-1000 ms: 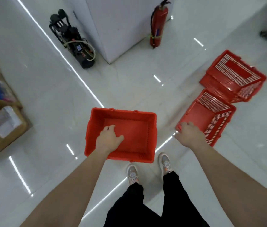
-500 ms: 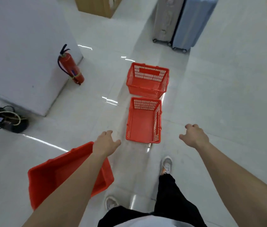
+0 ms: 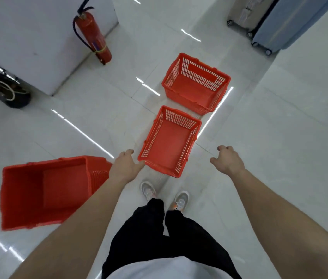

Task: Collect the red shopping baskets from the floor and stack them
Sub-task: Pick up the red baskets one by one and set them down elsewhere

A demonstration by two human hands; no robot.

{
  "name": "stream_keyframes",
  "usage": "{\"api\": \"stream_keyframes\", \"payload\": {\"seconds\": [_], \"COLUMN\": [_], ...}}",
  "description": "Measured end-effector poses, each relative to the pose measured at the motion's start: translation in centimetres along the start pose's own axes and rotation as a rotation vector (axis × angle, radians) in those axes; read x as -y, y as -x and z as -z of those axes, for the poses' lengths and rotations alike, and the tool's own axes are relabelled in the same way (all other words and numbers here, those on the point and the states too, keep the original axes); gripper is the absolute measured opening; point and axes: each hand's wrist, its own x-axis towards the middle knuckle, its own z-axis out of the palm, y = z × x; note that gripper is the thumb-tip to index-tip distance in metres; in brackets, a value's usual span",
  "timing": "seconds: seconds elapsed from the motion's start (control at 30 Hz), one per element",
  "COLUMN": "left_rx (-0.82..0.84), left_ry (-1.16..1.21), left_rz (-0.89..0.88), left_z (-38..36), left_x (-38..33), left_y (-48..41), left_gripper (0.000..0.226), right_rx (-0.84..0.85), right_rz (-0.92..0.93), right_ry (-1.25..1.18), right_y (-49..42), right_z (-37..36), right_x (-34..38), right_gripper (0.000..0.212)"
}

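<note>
Red and empty, the nearest basket (image 3: 44,192) tilts at eight o'clock by the left hand (image 3: 126,168); whether those fingers grip it, I cannot tell. The right hand (image 3: 227,160) is loosely curled, holding nothing. At twelve o'clock: the middle basket (image 3: 169,143), then the far basket (image 3: 193,91), both empty.

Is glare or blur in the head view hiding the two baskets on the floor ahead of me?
Head view: bright streaks of glare cross the glossy floor, one beside the near basket and far basket, yet their mesh reads clearly. Head view: the tilted basket held by the left hand looks softer, with smeared edges. Head view: wide-angle distortion stretches both forearms.
</note>
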Motion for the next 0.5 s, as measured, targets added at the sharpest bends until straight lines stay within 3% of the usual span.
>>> {"api": "stream_keyframes", "payload": {"seconds": [0.27, 0.5], "left_rx": [0.071, 0.03], "left_ry": [0.079, 0.28], "left_rz": [0.247, 0.54], "left_z": [-4.5, -14.4], "left_x": [2.9, 5.2], "left_y": [-6.0, -12.0], "left_gripper": [0.078, 0.072], "right_rx": [0.073, 0.173], "right_rz": [0.253, 0.405], "right_ry": [0.336, 0.538], "right_y": [-11.1, -25.2], "right_z": [1.8, -0.5], "right_x": [7.9, 11.7], "right_gripper": [0.062, 0.058]}}
